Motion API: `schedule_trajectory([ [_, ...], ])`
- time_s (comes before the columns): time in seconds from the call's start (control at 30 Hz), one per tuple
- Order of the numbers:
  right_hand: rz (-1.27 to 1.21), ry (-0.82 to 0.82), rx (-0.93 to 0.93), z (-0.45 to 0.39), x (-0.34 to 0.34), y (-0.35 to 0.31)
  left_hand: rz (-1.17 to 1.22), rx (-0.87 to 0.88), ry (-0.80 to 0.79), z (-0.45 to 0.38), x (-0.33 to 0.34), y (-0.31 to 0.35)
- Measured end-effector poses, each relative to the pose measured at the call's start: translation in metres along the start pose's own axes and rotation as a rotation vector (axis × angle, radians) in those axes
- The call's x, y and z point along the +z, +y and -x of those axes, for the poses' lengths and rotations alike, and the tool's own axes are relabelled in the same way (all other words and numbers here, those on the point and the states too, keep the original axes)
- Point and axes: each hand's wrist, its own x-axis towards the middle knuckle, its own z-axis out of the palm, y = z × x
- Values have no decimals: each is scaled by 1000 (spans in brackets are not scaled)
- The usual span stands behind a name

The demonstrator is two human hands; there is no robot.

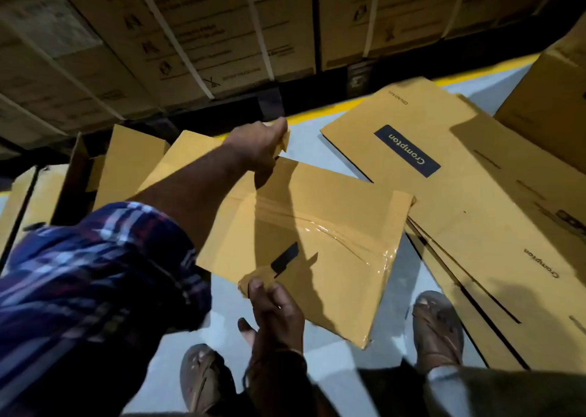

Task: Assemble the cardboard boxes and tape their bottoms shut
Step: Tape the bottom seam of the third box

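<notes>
Head view, so both hands are on one box (304, 236). Left hand (258, 145) is stretched out to the far side, fingers pinched on a flap corner up there. Right hand (276, 309) is close in, thumb and fingers pinching the near corner of the same box, right by a dark label patch. So both are clamped on cardboard, neither is loose.

Progress-wise, this box looks folded up, with a strip of clear tape (333, 229) already run across the seam of its bottom, shiny and a bit wrinkled. I'd say this one is basically done and just being handled or moved.

Plenty left though: flat boxes (475, 194) with a printed logo lie stacked on the floor to the right, not yet assembled. More cardboard (126, 163) sits on the far left. Big strapped cartons (190, 36) line the far wall.
</notes>
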Motion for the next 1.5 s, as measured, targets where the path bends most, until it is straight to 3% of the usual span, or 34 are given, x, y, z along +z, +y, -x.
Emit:
schedule_trajectory([
  [0.17,-94,163,-169,11,7,-44,139,-35,-25,-3,-21,-20],
  [0.23,-145,176,-228,12,4,-80,253,-175,-3,6,-27,-37],
  [0.33,-145,54,-393,-1,7,-147,606,-476,76,38,-31,-67],
  [0.43,82,4,-506,-37,25,-203,1066,-702,173,75,-13,-84],
  [0.5,297,-33,-560,-60,37,-224,1236,-786,229,94,6,-83],
  [0.73,785,-68,-457,-84,-30,-209,1274,-917,305,160,52,-60],
  [0.9,772,-49,-441,-62,-54,-169,1228,-840,68,226,46,-41],
  [1.03,835,5,-568,-13,-49,-165,1095,-614,79,265,-3,-34],
  [1.27,747,-463,-570,142,-21,-166,1158,-73,189,335,-67,26],
  [1.4,762,-508,-514,163,-35,-143,1057,97,225,347,-59,52],
  [1.5,748,-517,-462,156,-38,-135,1112,198,189,344,-54,59],
])
